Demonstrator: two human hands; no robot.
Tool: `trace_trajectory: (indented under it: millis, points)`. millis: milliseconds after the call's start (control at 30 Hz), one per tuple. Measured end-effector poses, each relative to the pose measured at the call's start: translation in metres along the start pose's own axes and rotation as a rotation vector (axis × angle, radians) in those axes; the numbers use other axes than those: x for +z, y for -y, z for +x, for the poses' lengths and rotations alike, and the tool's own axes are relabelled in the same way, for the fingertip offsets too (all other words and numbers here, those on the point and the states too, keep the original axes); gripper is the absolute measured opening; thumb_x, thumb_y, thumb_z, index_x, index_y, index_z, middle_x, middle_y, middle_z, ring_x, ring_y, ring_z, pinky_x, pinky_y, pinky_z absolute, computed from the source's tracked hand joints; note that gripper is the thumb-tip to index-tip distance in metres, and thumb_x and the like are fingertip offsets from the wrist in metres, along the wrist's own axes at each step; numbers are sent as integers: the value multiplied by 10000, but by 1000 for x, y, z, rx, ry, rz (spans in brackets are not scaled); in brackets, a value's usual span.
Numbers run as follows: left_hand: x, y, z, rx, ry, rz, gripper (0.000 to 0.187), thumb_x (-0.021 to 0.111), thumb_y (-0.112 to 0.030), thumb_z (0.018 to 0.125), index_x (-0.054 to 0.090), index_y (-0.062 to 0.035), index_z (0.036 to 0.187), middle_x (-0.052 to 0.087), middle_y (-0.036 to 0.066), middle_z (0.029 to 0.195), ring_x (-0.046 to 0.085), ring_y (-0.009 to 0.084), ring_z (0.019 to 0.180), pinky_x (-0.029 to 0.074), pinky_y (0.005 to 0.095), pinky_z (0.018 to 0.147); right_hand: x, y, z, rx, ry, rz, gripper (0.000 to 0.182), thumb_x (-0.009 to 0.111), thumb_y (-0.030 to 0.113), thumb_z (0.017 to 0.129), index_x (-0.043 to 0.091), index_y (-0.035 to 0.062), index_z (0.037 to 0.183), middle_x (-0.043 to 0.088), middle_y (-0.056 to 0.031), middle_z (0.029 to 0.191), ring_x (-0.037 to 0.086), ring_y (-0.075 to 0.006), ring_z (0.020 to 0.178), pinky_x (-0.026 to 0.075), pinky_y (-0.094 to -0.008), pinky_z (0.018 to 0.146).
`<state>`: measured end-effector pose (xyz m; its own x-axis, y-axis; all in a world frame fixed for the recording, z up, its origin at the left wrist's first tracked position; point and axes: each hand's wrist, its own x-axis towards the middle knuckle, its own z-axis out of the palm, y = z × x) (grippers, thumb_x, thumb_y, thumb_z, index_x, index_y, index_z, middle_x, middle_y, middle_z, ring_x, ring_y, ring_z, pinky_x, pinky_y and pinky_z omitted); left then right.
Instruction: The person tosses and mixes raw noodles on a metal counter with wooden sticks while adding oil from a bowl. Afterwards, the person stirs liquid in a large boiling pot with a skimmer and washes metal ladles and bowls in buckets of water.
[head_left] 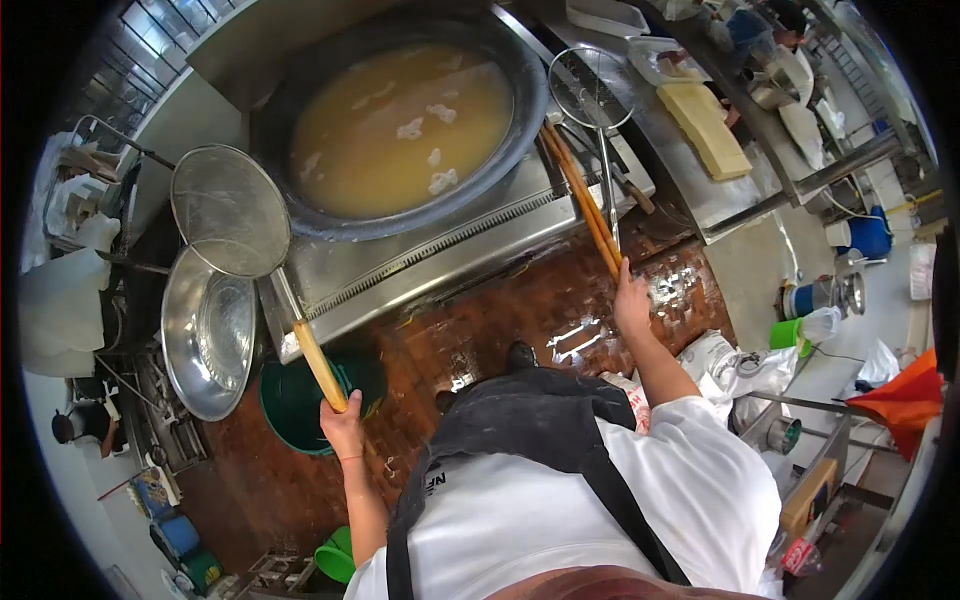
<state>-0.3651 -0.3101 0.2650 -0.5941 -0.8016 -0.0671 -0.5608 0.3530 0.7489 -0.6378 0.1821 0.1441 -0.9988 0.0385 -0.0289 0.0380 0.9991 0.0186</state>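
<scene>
My left hand [343, 428] is closed round the wooden handle of a large mesh strainer [230, 210], whose round head is held up over a metal basin [208, 335], left of the wok. On the right, my right hand [632, 298] grips the lower ends of long wooden chopsticks [582, 200]. Beside them a wire skimmer [592, 88] lies with its head at the stove's edge. Between and beyond my hands, a big dark wok [400, 228] holds cloudy yellowish liquid [385, 125] with a few pale pieces floating in it.
A green bin [292, 408] stands on the wet brown floor [480, 330] below the stove's metal edge [440, 265]. At the right are a pale yellow block [705, 130] on a metal counter, white sacks [712, 365] and shelving. Other people appear small at far left and upper right.
</scene>
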Motion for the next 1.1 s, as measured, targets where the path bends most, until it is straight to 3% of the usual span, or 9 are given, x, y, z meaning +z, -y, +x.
trace_trajectory:
  millis: [133,267,467,667,700,833,933,967,1100]
  points:
    - [13,-11,-16,-3,-7,57,348,784,-234,782,532,5,784,461,29,647,391,136,604,383,313,549,-1,13,48,28,-3,17,684,510,23,869,245,121,1491,531,-219,967,608,-362,828,536,-453,668]
    - [18,-28,-29,-1,11,133,353,775,-254,800,529,-1,782,471,6,664,408,123,609,385,300,550,20,15,87,90,7,-3,750,648,218,856,250,126,1486,528,-193,1017,614,-356,875,549,-462,685]
    - [27,-2,-32,-66,35,77,368,775,-268,805,508,-18,772,445,-19,663,385,114,605,354,286,533,19,28,128,170,-1,40,812,671,370,851,236,113,1486,493,-166,1118,576,-335,990,543,-481,726]
    - [26,-28,-29,-33,7,72,349,779,-239,797,520,-5,781,433,-3,651,367,120,600,351,292,531,43,26,177,204,-129,-24,635,539,255,924,268,96,1475,504,-149,1104,536,-316,1030,523,-492,739]
    - [25,-27,-28,-35,1,65,343,783,-227,790,526,1,789,435,6,647,361,125,596,353,298,531,43,25,183,216,-110,-64,729,626,284,860,277,113,1477,495,-142,1172,542,-323,1028,499,-496,785]
    - [14,-19,-19,-54,15,22,338,781,-229,795,532,-1,793,440,-5,656,365,112,600,351,287,531,47,24,191,187,-79,-209,619,505,241,908,291,122,1477,517,-141,1181,541,-303,1051,468,-528,774]
    - [4,-3,-16,-70,33,-1,336,781,-231,796,535,-1,794,449,-6,659,375,110,598,356,286,532,37,31,177,181,-88,-256,617,499,222,906,289,118,1477,507,-138,1193,537,-300,1049,456,-523,797]
    - [0,0,-15,-79,45,-8,336,781,-232,795,538,0,795,458,-5,658,384,110,598,362,288,534,32,34,170,178,-34,-182,639,528,203,887,291,91,1470,483,-158,1235,503,-341,1126,431,-552,868]
    - [-14,32,-10,-133,74,40,332,787,-237,784,556,1,793,507,12,657,430,109,605,395,296,550,17,84,122,-39,-246,-44,574,474,140,893,334,28,1439,434,-253,1308,411,-398,1228,376,-588,952]
